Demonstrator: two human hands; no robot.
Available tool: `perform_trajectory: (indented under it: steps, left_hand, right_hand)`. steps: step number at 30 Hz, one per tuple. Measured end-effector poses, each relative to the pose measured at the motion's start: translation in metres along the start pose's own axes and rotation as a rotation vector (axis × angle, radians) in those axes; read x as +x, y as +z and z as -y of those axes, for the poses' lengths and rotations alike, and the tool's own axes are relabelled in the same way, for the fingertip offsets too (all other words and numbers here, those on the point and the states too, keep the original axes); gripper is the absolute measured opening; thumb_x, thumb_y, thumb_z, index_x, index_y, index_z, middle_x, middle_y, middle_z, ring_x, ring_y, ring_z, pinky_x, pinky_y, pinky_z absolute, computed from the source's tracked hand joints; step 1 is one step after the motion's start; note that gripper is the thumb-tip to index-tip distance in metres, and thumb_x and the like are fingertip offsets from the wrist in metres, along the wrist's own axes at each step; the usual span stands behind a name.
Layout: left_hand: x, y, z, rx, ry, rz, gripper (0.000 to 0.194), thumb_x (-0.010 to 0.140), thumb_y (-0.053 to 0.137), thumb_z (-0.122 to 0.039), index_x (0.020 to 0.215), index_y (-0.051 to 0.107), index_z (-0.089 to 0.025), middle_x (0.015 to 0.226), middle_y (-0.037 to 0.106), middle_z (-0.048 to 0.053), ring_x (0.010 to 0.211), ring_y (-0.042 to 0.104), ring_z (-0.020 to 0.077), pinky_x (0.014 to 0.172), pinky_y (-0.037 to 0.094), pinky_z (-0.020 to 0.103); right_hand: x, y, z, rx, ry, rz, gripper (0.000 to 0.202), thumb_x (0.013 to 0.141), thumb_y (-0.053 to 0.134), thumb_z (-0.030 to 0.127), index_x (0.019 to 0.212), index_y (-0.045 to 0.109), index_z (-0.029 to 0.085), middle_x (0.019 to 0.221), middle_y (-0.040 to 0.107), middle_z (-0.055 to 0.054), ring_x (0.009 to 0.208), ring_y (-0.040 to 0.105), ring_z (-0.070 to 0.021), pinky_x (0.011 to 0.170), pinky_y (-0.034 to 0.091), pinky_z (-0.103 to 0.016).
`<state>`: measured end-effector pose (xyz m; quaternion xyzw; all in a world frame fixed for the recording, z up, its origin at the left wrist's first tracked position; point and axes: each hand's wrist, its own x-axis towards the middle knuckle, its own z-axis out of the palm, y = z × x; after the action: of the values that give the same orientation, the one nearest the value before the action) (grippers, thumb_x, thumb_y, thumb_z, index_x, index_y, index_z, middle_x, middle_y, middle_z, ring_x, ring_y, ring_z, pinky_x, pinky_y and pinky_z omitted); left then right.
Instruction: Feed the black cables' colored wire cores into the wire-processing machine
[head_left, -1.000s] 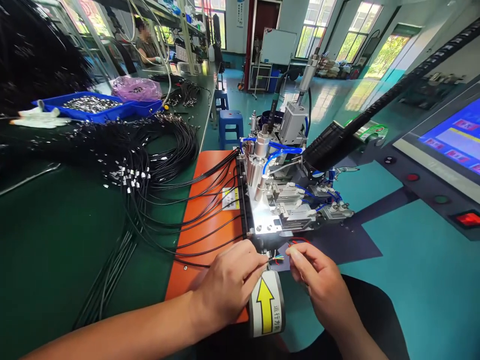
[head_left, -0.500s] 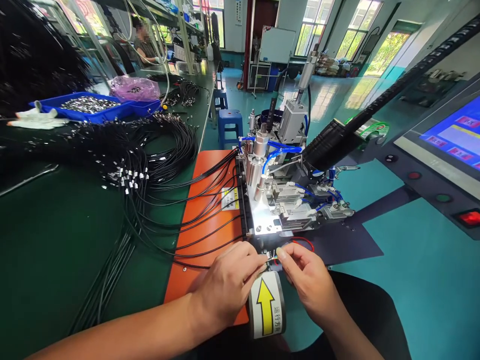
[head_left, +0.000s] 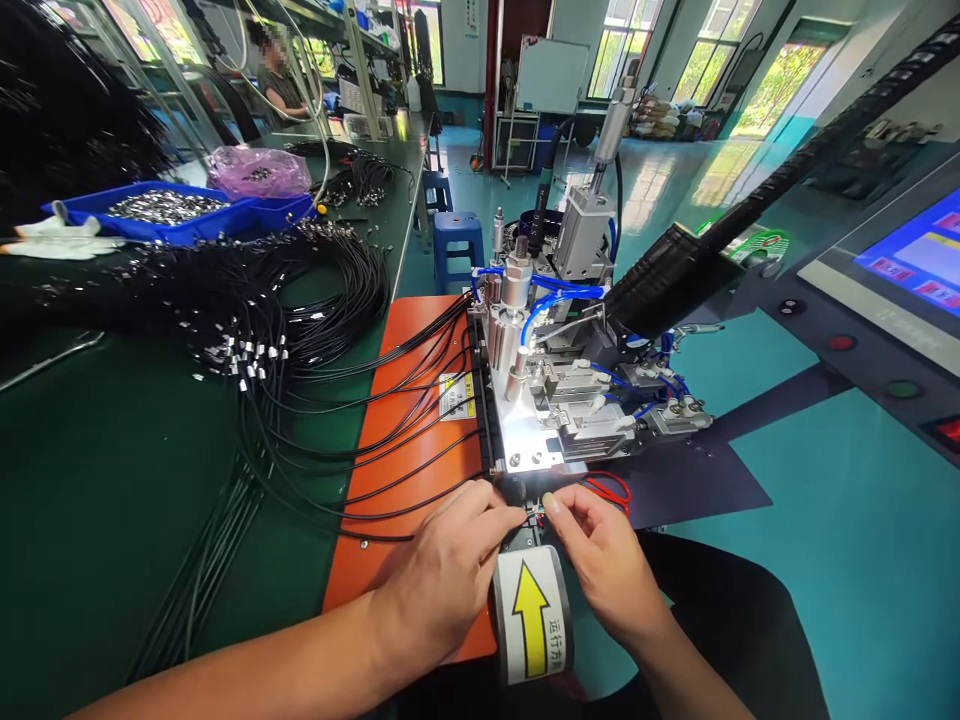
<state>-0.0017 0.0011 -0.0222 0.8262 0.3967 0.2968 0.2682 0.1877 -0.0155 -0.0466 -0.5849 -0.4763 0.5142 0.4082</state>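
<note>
My left hand [head_left: 454,565] is closed in a pinch at the front of the machine [head_left: 525,425]. A black cable [head_left: 379,535] runs across the orange plate [head_left: 409,455] into its fingers. Thin coloured wires [head_left: 535,513] show at the cable's end, between my two hands. My right hand [head_left: 604,550] pinches the tips of these wires with thumb and forefinger; the exact grip is too small to make out. Just below both hands sits a round guide with a yellow arrow label [head_left: 531,615].
Bundled black cables [head_left: 330,300] lie on the green table [head_left: 112,450] at left. A blue tray [head_left: 195,230] holds small metal parts. A control panel [head_left: 885,350] stands at right, under a thick black hose [head_left: 660,280]. Another person [head_left: 281,85] sits far back.
My right hand has shifted slightly left, closer to my left fingers at the wire ends. The whole view has moved a little; both hands keep their pinch.
</note>
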Motion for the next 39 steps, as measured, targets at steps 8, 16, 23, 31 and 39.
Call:
perform_trajectory:
  steps: [8,16,23,31,39]
  left_hand:
    - [-0.0003,-0.0005,0.0008,0.031,-0.014,0.016,0.028,0.092,0.047,-0.007,0.105,0.069,-0.019,0.092,0.061,0.006,0.083,0.056,0.0192,0.075,0.053,0.032]
    - [0.0009,0.0012,-0.0009,0.102,0.002,0.007,0.023,0.090,0.049,-0.010,0.101,0.069,-0.018,0.088,0.059,0.006,0.079,0.055,0.0201,0.070,0.052,0.032]
    - [0.0007,0.0011,-0.0005,0.092,-0.007,0.029,0.024,0.091,0.049,-0.009,0.102,0.067,-0.019,0.091,0.059,0.006,0.082,0.055,0.0203,0.073,0.051,0.032]
    - [0.0002,0.0013,-0.0005,0.086,0.002,0.030,0.023,0.090,0.048,-0.009,0.099,0.066,-0.018,0.090,0.059,0.007,0.082,0.054,0.0205,0.072,0.051,0.032]
    - [0.0021,0.0023,-0.0018,0.100,-0.001,0.042,0.022,0.089,0.048,-0.008,0.097,0.066,-0.018,0.091,0.058,0.007,0.082,0.053,0.0210,0.072,0.050,0.033]
  right_hand:
    - [-0.0010,0.0015,-0.0011,-0.020,0.004,-0.008,0.033,0.094,0.055,0.048,0.080,0.062,0.018,0.074,0.060,-0.002,0.069,0.053,-0.0165,0.062,0.044,-0.026]
    - [-0.0020,0.0028,-0.0005,-0.024,0.016,-0.028,0.035,0.092,0.056,0.051,0.080,0.061,0.019,0.075,0.062,-0.003,0.069,0.054,-0.0176,0.062,0.044,-0.027]
    - [-0.0023,0.0034,-0.0018,-0.033,0.006,-0.030,0.036,0.094,0.054,0.052,0.080,0.061,0.019,0.076,0.062,-0.002,0.068,0.054,-0.0174,0.060,0.043,-0.027]
    - [-0.0039,0.0039,-0.0039,-0.036,-0.003,-0.045,0.034,0.093,0.055,0.050,0.080,0.062,0.019,0.075,0.062,-0.002,0.068,0.054,-0.0171,0.061,0.044,-0.027]
    - [-0.0025,0.0040,-0.0027,-0.033,0.004,-0.030,0.034,0.094,0.054,0.050,0.080,0.062,0.019,0.074,0.060,-0.002,0.067,0.052,-0.0167,0.060,0.043,-0.027]
